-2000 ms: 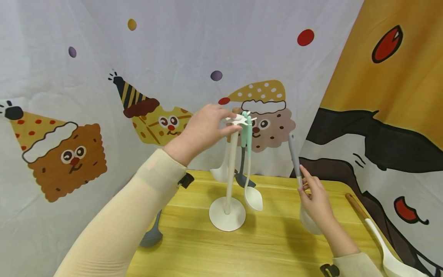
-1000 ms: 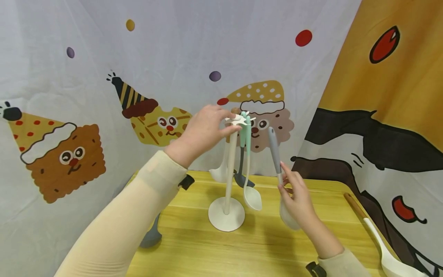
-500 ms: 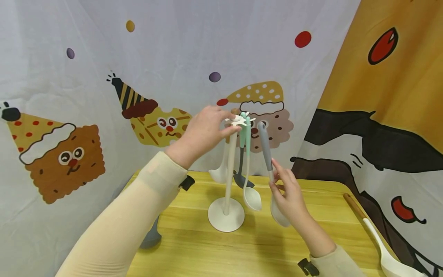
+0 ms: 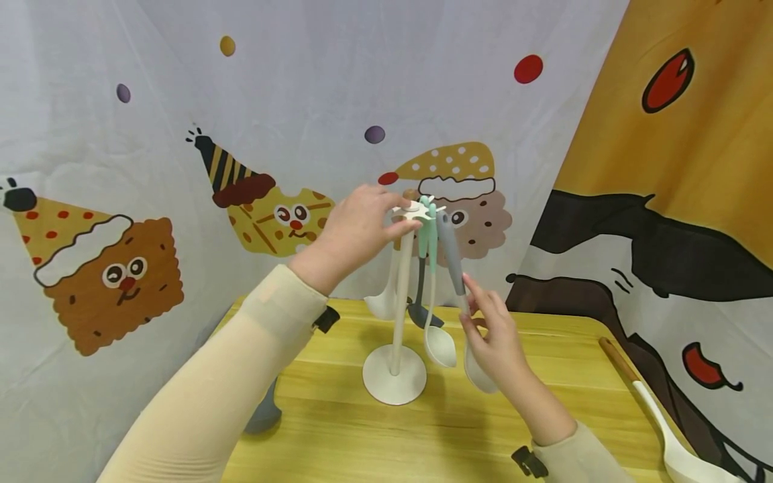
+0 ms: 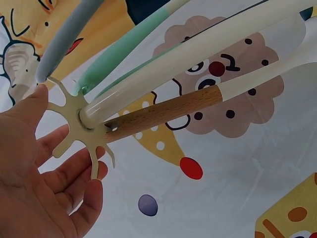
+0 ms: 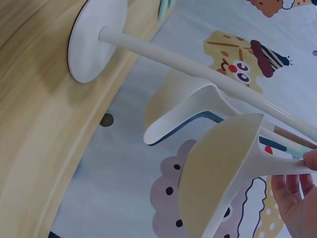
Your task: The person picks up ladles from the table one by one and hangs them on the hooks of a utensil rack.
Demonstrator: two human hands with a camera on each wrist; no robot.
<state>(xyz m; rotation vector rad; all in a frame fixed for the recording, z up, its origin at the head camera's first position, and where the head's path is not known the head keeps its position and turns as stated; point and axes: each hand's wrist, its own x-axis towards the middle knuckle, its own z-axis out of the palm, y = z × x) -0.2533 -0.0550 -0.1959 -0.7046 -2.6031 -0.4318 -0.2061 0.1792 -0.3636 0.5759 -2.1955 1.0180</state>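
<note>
My left hand (image 4: 362,218) grips the hooked top of a white utensil stand (image 4: 400,302), thumb and fingers round the hook ring (image 5: 79,130). To its right, my right hand (image 4: 492,335) pinches a white ladle with a grey handle (image 4: 450,251), bowl down. The handle's end is at a hook tip, close to my left thumb; I cannot tell whether it is on the hook. From other hooks hang a white ladle with a green handle (image 4: 441,345), a dark ladle with a green handle (image 4: 421,288) and a white utensil with a wooden handle (image 5: 173,110).
A grey utensil (image 4: 264,416) lies at the left of the wooden table (image 4: 362,449), partly hidden by my left sleeve. Along the right edge lies a white utensil with a wooden handle (image 4: 661,409). A printed cloth (image 4: 290,80) hangs behind the table.
My right hand has carried the grey-handled ladle leftward, bringing its handle end up to the stand's hooks. My left hand has stayed on the stand's top.
</note>
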